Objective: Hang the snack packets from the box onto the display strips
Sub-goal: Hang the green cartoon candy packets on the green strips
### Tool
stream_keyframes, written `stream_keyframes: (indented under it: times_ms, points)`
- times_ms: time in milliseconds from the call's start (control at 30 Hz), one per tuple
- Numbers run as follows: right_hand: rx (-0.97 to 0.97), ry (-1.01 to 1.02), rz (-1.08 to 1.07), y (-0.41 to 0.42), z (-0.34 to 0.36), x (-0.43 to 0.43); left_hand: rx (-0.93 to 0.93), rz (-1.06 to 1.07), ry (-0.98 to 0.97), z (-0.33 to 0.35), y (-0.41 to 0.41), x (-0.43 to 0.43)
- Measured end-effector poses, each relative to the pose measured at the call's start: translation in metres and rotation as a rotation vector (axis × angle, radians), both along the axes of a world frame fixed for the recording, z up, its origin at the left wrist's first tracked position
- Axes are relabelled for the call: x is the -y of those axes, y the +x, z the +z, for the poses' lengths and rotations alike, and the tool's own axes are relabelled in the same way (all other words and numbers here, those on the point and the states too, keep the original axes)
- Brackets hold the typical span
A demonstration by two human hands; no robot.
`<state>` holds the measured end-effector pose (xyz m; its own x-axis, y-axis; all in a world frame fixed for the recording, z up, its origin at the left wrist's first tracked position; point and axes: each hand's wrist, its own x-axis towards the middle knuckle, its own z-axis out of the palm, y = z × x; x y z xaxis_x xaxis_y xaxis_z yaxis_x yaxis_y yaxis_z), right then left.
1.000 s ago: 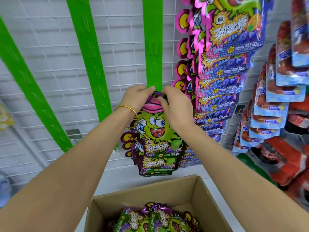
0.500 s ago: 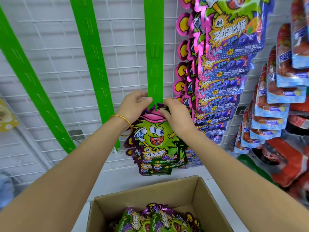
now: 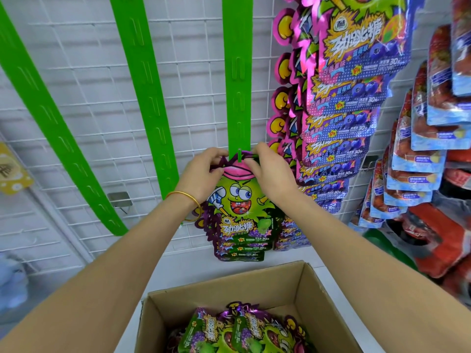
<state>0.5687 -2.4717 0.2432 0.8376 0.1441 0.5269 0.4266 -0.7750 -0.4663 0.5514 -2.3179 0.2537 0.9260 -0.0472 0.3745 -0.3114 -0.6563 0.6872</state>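
A green cartoon-faced snack packet [image 3: 239,200] hangs against the lower end of the middle green display strip [image 3: 238,80]. A small green hook of the strip pokes through the packet's top. My left hand [image 3: 204,174] pinches the packet's upper left edge. My right hand [image 3: 270,171] pinches its upper right edge beside the hook. Two or three similar packets [image 3: 239,250] hang beneath it on the same strip. Below, an open cardboard box [image 3: 303,284] holds several more green and purple packets [image 3: 242,329].
Two bare green strips [image 3: 145,98] [image 3: 51,123] hang on the white wire grid to the left. A full column of blue and pink packets [image 3: 351,103] hangs to the right. Red and blue packets [image 3: 433,149] crowd the far right. A yellow tag [image 3: 12,169] sits at the left edge.
Both hands have kept hold of the packet's top at the strip. The green hook now shows above the packet's top edge, between my fingers.
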Motion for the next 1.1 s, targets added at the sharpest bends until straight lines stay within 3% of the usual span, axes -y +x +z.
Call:
stream_keyframes:
  times_ms: [167, 300, 367, 433, 533, 633, 800, 1100]
  points:
    - [0.035, 0.058, -0.003, -0.005, -0.006, 0.0, 0.044, 0.001, 0.032, -0.006, -0.005, -0.003]
    - [0.401, 0.045, -0.129, -0.036, -0.027, 0.014, 0.314, 0.115, 0.189, -0.02, -0.03, -0.013]
    - [0.44, 0.083, -0.127, -0.061, -0.061, 0.024, 0.334, 0.074, 0.189, -0.038, -0.057, -0.017]
    - [0.115, 0.131, 0.006, -0.087, -0.11, 0.031, 0.198, -0.022, 0.192, -0.064, -0.087, -0.018]
    - [-0.673, 0.002, 0.088, -0.109, -0.199, 0.044, -0.154, -0.112, 0.138, -0.106, -0.121, -0.023]
    - [-1.027, -0.159, 0.146, -0.125, -0.266, 0.049, -0.385, -0.124, 0.101, -0.123, -0.129, -0.025]
    - [-1.168, -0.188, 0.168, -0.149, -0.313, 0.031, -0.39, -0.106, -0.003, -0.12, -0.123, -0.023]
    - [-0.845, -0.5, 0.066, -0.159, -0.32, 0.022, -0.41, -0.038, -0.007, -0.122, -0.119, -0.025]
